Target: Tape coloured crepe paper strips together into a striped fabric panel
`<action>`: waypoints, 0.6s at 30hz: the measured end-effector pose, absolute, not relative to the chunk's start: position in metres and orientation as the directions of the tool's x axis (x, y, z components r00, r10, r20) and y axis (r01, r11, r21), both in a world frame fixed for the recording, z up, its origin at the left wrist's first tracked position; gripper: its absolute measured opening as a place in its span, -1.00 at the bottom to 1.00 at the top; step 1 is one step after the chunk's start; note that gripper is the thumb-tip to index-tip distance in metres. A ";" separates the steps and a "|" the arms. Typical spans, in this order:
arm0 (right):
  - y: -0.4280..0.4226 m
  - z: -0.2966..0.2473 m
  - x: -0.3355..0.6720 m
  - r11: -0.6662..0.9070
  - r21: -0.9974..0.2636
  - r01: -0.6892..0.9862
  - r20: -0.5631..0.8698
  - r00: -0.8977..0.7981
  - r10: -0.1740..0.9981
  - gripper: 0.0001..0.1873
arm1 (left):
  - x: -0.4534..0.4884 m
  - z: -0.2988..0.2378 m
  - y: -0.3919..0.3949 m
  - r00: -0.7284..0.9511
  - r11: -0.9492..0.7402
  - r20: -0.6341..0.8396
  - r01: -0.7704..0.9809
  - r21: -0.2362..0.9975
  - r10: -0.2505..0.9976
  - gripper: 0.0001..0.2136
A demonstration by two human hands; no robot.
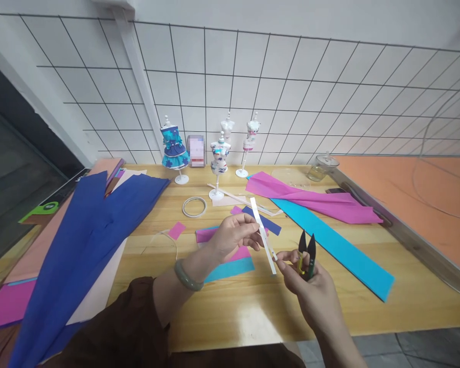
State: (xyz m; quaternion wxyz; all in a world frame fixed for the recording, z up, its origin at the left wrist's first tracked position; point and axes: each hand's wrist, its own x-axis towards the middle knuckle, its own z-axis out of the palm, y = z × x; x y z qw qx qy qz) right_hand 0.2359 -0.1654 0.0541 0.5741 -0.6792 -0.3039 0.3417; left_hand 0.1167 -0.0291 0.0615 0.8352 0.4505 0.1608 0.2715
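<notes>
My left hand (235, 234) pinches the white strip (266, 246); right hand (316, 289) grips snips (312, 251), fingertips by strip's lower end. Probably light, bendy, tearable; hold edges.

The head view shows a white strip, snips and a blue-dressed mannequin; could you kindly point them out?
White strip (265, 241), head view: its middle.
Snips (312, 251), head view: a dark blade.
Blue-dressed mannequin (175, 149), head view: the dress's skirt.
</notes>
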 end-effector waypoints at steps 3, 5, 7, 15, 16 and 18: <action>-0.167 0.052 0.238 -0.172 -0.978 0.118 -0.062 0.626 0.778 -0.70 | 0.117 0.061 -0.031 0.821 0.477 -0.019 -0.312 0.821 0.570 -0.81; -0.168 0.052 0.238 -0.178 -0.971 0.162 -0.035 0.636 0.771 -0.71 | 0.118 0.060 -0.032 0.839 0.509 -0.029 -0.302 0.806 0.543 -0.80; -0.168 0.051 0.237 -0.175 -0.968 0.180 -0.020 0.637 0.771 -0.70 | 0.118 0.060 -0.033 0.853 0.537 -0.044 -0.287 0.793 0.521 -0.79; -0.168 0.043 0.252 -0.143 -0.975 -0.170 -0.216 0.582 0.784 -0.63 | 0.119 0.059 -0.036 0.842 0.529 -0.023 -0.317 0.787 0.539 -0.80; -0.169 0.044 0.254 -0.129 -0.973 -0.190 -0.218 0.584 0.782 -0.61 | 0.119 0.059 -0.036 0.835 0.526 -0.023 -0.325 0.786 0.550 -0.80; -0.171 0.045 0.257 -0.103 -0.975 -0.195 -0.203 0.605 0.770 -0.61 | 0.120 0.059 -0.035 0.821 0.520 -0.028 -0.335 0.786 0.571 -0.81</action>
